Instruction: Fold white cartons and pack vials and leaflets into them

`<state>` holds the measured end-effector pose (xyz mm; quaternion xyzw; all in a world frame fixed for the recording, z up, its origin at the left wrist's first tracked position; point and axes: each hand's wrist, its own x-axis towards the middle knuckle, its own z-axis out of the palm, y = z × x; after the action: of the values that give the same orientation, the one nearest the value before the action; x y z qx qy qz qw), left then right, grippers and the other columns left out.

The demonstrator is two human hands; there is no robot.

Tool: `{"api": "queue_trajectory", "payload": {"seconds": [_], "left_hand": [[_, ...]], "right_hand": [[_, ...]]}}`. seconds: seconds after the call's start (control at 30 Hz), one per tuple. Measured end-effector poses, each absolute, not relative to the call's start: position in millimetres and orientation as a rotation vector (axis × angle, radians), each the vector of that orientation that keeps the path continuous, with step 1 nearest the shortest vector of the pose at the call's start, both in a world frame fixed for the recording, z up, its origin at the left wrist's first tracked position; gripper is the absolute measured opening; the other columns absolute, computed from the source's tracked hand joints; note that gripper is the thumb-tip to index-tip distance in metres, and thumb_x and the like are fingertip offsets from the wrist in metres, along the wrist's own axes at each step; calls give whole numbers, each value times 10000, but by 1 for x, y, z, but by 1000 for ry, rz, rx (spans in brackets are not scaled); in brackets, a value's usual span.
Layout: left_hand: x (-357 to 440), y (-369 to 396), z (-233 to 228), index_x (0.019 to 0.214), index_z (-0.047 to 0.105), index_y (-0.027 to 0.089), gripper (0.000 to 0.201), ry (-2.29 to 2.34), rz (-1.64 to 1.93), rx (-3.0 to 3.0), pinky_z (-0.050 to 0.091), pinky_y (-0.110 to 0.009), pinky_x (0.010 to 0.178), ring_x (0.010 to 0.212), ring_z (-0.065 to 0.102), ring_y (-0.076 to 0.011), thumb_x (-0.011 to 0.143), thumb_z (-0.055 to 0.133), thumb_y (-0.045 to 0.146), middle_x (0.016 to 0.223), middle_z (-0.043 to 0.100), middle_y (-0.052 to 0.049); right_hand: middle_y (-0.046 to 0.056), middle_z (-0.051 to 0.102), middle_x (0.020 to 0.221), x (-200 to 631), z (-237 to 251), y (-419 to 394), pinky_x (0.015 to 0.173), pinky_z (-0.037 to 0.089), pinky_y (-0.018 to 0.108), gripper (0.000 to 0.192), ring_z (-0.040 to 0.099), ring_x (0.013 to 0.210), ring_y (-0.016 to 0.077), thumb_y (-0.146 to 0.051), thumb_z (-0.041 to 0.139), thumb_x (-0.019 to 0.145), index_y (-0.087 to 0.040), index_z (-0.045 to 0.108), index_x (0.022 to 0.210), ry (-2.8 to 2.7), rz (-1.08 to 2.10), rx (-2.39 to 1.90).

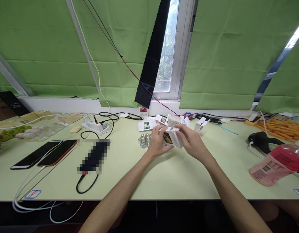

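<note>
We are pinching a small white carton (172, 137) between both hands, just above the bench (164, 174) near its middle. Our left hand (157, 142) is closing its grip on the carton's left end, fingers curling over the top and thumb underneath. Our right hand (191, 140) is clamping the right end, with its fingertips folding a top flap inward.

The carton is looking like thin card: light, probably hollow or nearly so, and easy to crush, so we judge it wants a gentle hold on the corners and edges rather than the flat panels. Its long axis is lying roughly left to right between our palms, the printed dark and gold face turning toward us and the open flaps pointing up and away.

Just left of the hands, a silvery blister pack (144, 139) is lying on the bench. Behind, more white cartons (175, 120) are sitting open. A pink bottle (275, 165) is lying far right.
</note>
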<state>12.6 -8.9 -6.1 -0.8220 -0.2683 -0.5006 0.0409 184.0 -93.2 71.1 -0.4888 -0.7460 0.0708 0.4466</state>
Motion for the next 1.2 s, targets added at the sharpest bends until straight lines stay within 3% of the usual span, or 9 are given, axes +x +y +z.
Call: {"api": "queue_trajectory", "payload": {"seconds": [1.2], "left_hand": [[12,-10,-4,1374,378,233,820,-768,-1569,-2510,441,-472,983,1141,476,-315,674,794,329,1240,494,-131]], "right_hand": [[97,724,1045,182,70,-93,823,497,324,280,673,912,227,-335,422,1013,-182,607,1157,-1844,196,-1174]]}}
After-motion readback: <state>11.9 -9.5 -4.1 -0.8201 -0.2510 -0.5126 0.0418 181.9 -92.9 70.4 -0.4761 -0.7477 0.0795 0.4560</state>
